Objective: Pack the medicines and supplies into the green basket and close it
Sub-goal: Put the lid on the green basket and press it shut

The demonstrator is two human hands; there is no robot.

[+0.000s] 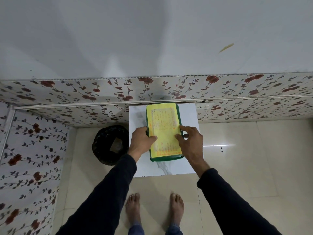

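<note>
Black bin (110, 145) stands on the floor, just left of the worktop (188, 116). Your left hand (141, 139) grips the left edge of the green basket (166, 158), thumb laid across the yellow lid (163, 126). The basket sits on the white marbled worktop, lid down over it, long axis running away from you. Your right hand (190, 141) rests at the right edge, fingers spread, thumb pressing the lid. Contents not visible.

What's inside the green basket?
The green basket is covered by a yellow printed sheet, with the left hand and right hand resting on it. Anything inside is hidden.
</note>
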